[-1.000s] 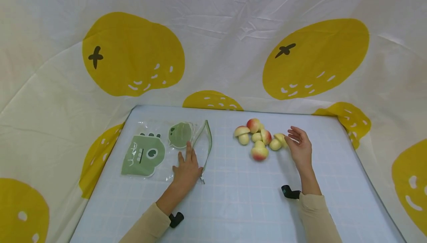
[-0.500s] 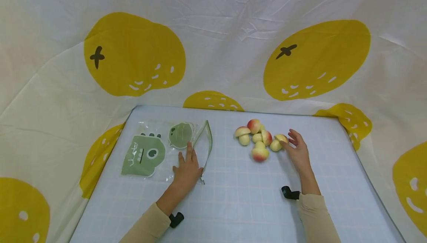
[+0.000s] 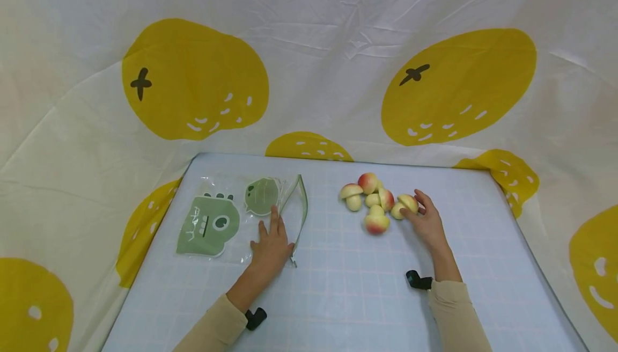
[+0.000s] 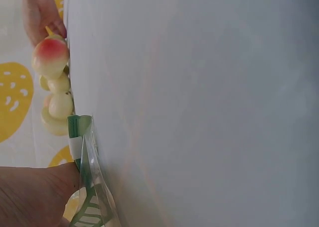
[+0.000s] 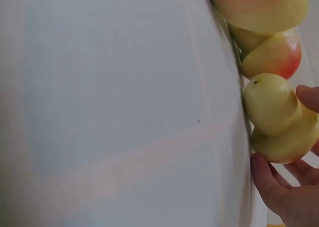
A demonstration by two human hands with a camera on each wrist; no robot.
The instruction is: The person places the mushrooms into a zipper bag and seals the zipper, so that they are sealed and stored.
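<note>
Head view: left hand [image 3: 270, 244] lies flat, fingers straight, palm down on the clear zip bag [image 3: 241, 218] w/ green dino print, at the counter's [image 3: 338, 298] left side. Forearm runs in from bottom left, tan sleeve to the wrist. Right hand [image 3: 425, 222] reaches fwd on the right, fingers curled round the nearest mushroom-shaped toy [image 3: 403, 205], the rightmost of a small pile of toy mushrooms [image 3: 370, 202] mid-counter. Bag and pile well apart.

Left wrist view: thumb edge of left hand [image 4: 35, 194] presses the bag [image 4: 87, 187] by its green zip strip; pile [image 4: 52, 82] beyond, right hand [image 4: 40, 13] at its far end.

Right wrist view: right hand's fingers [image 5: 271, 184] and a fingertip at the frame edge pinch the pale yellow-green toy [image 5: 281, 117] cap and stem; redder pieces [image 5: 271, 53] touching just behind it.
</note>
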